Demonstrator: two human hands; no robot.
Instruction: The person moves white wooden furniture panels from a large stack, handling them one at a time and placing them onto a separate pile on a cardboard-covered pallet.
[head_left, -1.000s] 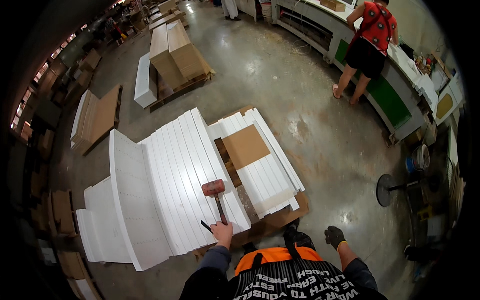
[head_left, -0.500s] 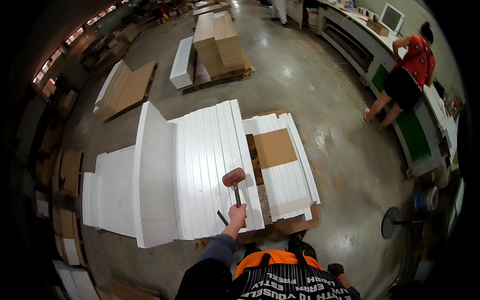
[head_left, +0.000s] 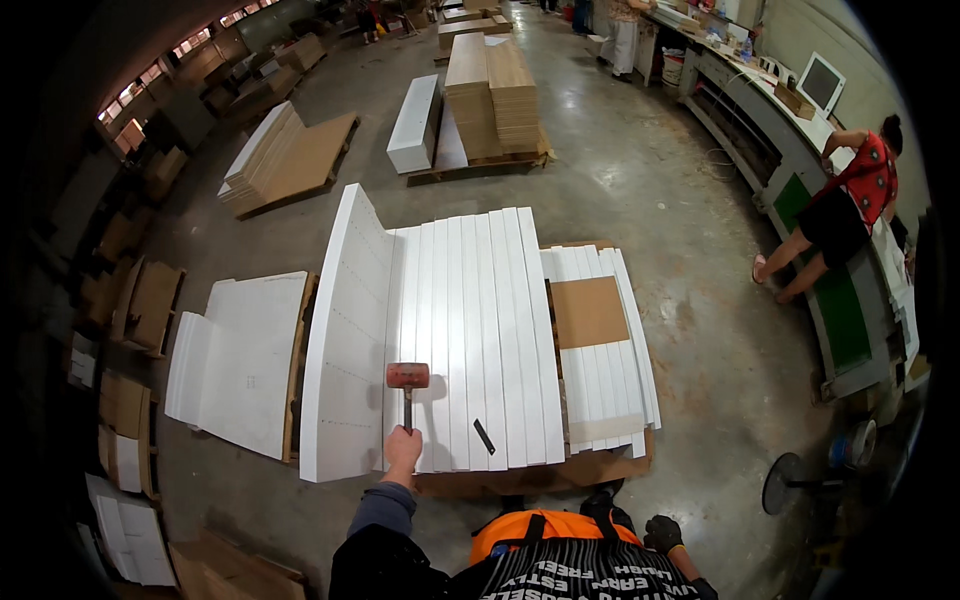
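My bare left hand (head_left: 403,447) is closed around the handle of a rubber mallet (head_left: 408,376) with a reddish head. The mallet is over the left part of a row of long white boards (head_left: 490,310), close to a taller stack of white panels (head_left: 345,330) with lines of small holes. On the boards, right of the mallet, lies a flat dark strip (head_left: 484,437) with a hole near its end. My right hand (head_left: 663,534), in a dark glove, hangs low at my right side, away from the boards; its fingers blend together in the dark glove.
Right of the row is a lower pallet of white boards (head_left: 600,385) with a brown sheet (head_left: 590,311) on top. Large white panels (head_left: 250,360) lie to the left. Farther off stand stacked boards (head_left: 490,100). A person (head_left: 860,190) is at the right-hand workbench (head_left: 835,285).
My left hand has carried the mallet leftward across the boards, toward the tall panel stack. The view has shifted, and the dark strip now shows fully. My right hand stays low at my side.
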